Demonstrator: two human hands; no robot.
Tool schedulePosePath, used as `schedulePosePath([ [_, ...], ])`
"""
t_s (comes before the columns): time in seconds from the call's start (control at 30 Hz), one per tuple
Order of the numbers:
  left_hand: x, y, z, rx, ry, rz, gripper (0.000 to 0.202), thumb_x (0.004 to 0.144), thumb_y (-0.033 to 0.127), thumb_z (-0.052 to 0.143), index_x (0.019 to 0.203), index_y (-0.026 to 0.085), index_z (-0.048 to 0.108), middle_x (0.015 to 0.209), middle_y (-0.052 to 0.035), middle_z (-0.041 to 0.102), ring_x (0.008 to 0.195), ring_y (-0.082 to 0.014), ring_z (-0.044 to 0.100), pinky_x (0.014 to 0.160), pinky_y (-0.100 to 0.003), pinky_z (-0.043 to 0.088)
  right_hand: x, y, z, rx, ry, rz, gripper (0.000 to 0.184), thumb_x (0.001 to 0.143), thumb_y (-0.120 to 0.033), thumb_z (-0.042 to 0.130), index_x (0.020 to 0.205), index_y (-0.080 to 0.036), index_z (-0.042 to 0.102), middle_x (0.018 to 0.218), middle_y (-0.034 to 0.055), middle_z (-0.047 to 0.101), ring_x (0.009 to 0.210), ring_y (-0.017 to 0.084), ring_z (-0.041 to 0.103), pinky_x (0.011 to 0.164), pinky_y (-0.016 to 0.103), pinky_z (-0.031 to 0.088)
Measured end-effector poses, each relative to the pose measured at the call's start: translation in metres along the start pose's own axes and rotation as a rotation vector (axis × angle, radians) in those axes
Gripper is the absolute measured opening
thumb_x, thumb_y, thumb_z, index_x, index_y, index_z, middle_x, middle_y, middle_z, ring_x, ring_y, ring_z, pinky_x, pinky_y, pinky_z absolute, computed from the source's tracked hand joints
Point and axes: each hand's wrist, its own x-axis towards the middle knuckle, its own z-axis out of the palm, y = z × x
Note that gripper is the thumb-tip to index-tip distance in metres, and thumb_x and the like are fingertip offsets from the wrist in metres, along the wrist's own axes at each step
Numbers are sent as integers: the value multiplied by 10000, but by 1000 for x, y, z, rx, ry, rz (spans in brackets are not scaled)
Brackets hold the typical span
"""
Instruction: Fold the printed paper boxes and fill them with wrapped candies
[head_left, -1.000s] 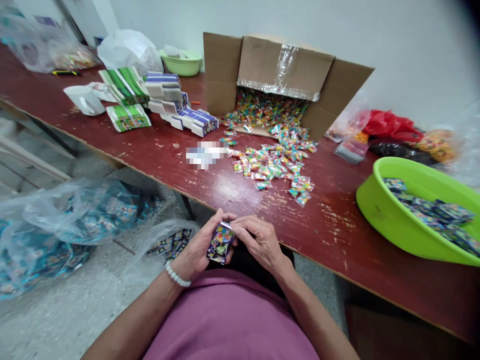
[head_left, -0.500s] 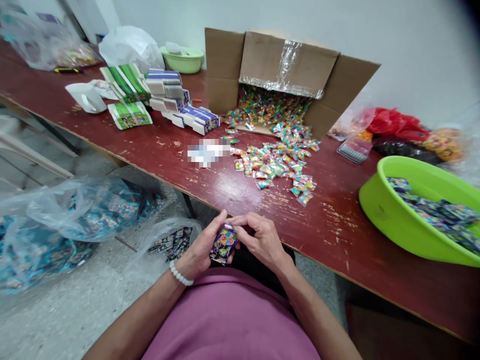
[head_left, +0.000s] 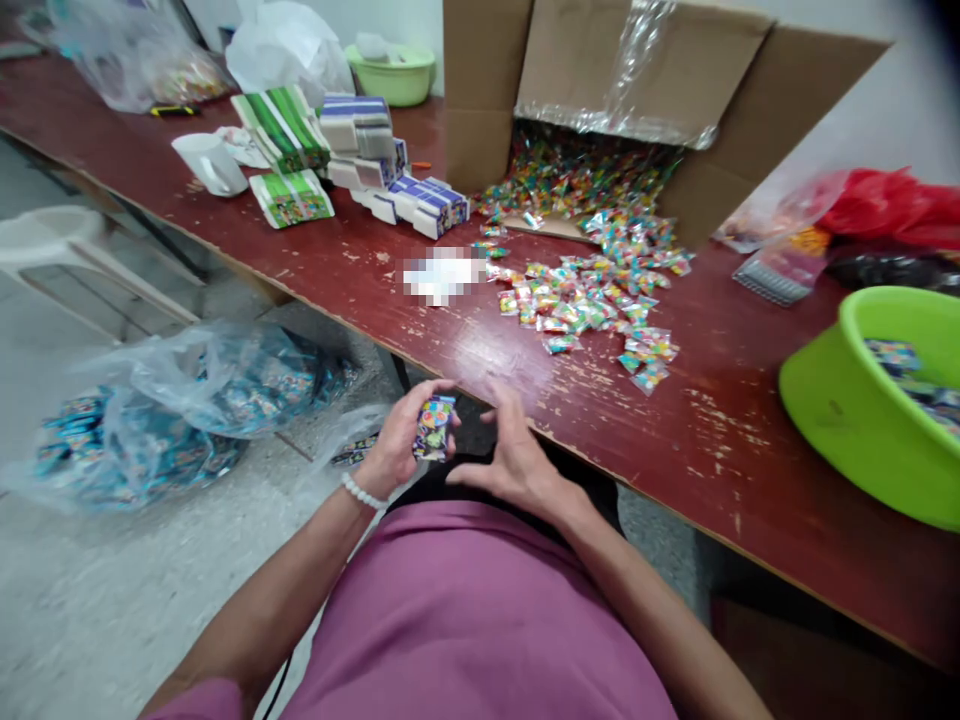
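My left hand (head_left: 396,440), with a white bead bracelet at its wrist, is closed around a small dark printed packet (head_left: 433,428) with colourful pictures. The packet stands roughly upright in front of my body. To its right, my right hand (head_left: 514,455) is apart from it, with thumb and fingers spread and nothing between them. Beyond the hands, a pile of small clear-wrapped candies (head_left: 577,300) spreads over the dark red table (head_left: 720,500). It spills from an open cardboard box (head_left: 637,70) full of the same candies.
A green basin (head_left: 832,410) with dark packets stands at the right. Bundled green cards (head_left: 292,200), purple-and-white boxes (head_left: 420,205) and a white mug (head_left: 210,163) sit at the back left. On the floor lie plastic bags of blue packets (head_left: 247,380), near a white stool (head_left: 56,235).
My right hand has let go of the packet's top and moved away, its fingers opening. My left hand still holds the packet. The camera view has shifted.
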Motion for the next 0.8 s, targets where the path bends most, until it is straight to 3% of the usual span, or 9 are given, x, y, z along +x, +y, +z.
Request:
schedulePosePath([
  [0.07, 5, 5, -33, 285, 201, 176, 554, 885, 567, 448, 1237, 162, 586, 799, -57, 681, 624, -193, 645, 577, -306, 515, 8, 12, -14, -17, 120, 63, 1014, 715, -439, 813, 1515, -228, 227, 1441, 189, 383, 1012, 259, 604, 876, 432, 543],
  [0.13, 11, 11, -67, 525, 416, 321, 534, 857, 559, 493, 1148, 136, 641, 954, -93, 689, 847, -221, 644, 762, -329, 512, 15, 29, -31, -75, 194, 90, 773, 791, -406, 736, 1448, -219, 372, 1361, 166, 457, 867, 206, 620, 795, 388, 559],
  [0.2, 20, 20, -91, 596, 527, 367, 519, 797, 496, 596, 1165, 132, 636, 1043, -94, 672, 962, -233, 602, 864, -335, 470, 18, 47, -44, -145, 280, 108, 597, 825, -375, 679, 1361, -202, 481, 1243, 139, 533, 749, 173, 609, 744, 376, 558],
  [0.27, 33, 33, -99, 641, 540, 412, 517, 778, 448, 624, 1198, 148, 628, 1023, -69, 670, 924, -218, 594, 861, -330, 460, 19, 61, -50, -228, 348, 112, 445, 844, -342, 638, 1254, -184, 565, 1099, 107, 597, 699, 170, 601, 760, 394, 548],
  [0.37, 63, 56, -81, 897, 477, 589, 434, 845, 382, 551, 1209, 160, 630, 1037, -68, 678, 885, -204, 600, 859, -332, 460, 18, 70, -48, -348, 370, 87, 304, 861, -287, 606, 1142, -173, 622, 932, 76, 641, 741, 202, 616, 805, 406, 523],
  [0.47, 101, 80, -46, 1310, 542, 703, 425, 897, 353, 504, 1271, 177, 604, 1196, -117, 642, 1057, -275, 560, 959, -406, 403, 16, 69, -46, -369, 331, 62, 233, 877, -252, 590, 1092, -177, 643, 921, 73, 666, 771, 207, 629, 770, 365, 517],
  [0.57, 134, 98, -18, 1601, 576, 656, 556, 910, 498, 501, 1375, 194, 521, 1377, -168, 521, 1186, -377, 459, 958, -475, 366, 15, 66, -46, -341, 309, 40, 177, 898, -235, 570, 1048, -191, 654, 977, 76, 684, 829, 205, 648, 766, 335, 518],
  [0.63, 151, 106, -9, 1687, 545, 574, 615, 912, 572, 467, 1391, 188, 495, 1393, -190, 483, 1199, -396, 432, 941, -474, 362, 15, 66, -47, -327, 302, 32, 167, 911, -229, 560, 1045, -194, 653, 995, 79, 690, 880, 210, 655, 786, 328, 519],
  [0.8, 177, 117, -10, 1720, 483, 493, 555, 868, 613, 525, 1238, 207, 605, 1295, -183, 512, 1177, -382, 444, 932, -458, 367, 16, 69, -46, -293, 289, 40, 162, 926, -225, 552, 1057, -198, 642, 1012, 79, 682, 907, 206, 656, 807, 317, 519],
])
